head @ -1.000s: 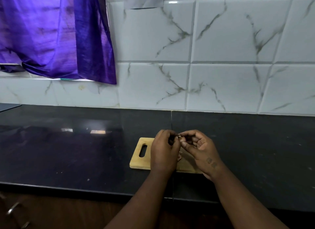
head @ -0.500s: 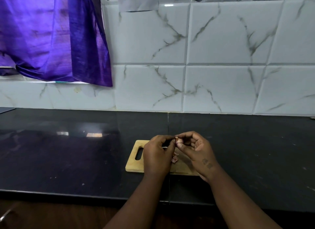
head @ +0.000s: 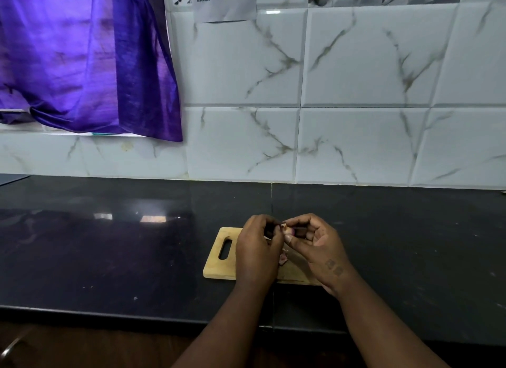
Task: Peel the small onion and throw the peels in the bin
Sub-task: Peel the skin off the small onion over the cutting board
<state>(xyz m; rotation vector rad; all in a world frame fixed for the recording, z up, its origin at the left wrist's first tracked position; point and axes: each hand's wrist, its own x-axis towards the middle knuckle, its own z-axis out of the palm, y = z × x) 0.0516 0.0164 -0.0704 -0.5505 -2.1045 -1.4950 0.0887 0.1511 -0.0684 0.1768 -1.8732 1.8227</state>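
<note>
A small pinkish onion (head: 288,230) is held just above the wooden cutting board (head: 219,269). My right hand (head: 317,247) pinches it between thumb and curled fingers. My left hand (head: 257,249) has its fingers curled at the onion's left end, where a bit of peel sticks out; the fingertips are hidden behind the hand. A few pink peel scraps (head: 283,259) lie on the board between my hands. No bin is in view.
The board lies on a black stone counter (head: 109,258) whose front edge runs near my forearms. A white marble-tiled wall (head: 356,121) stands behind. A purple curtain (head: 82,60) hangs at the upper left.
Both hands stay together over the board and keep working at the onion. Peel scraps came into sight on the board between them. The camera has shifted slightly.
</note>
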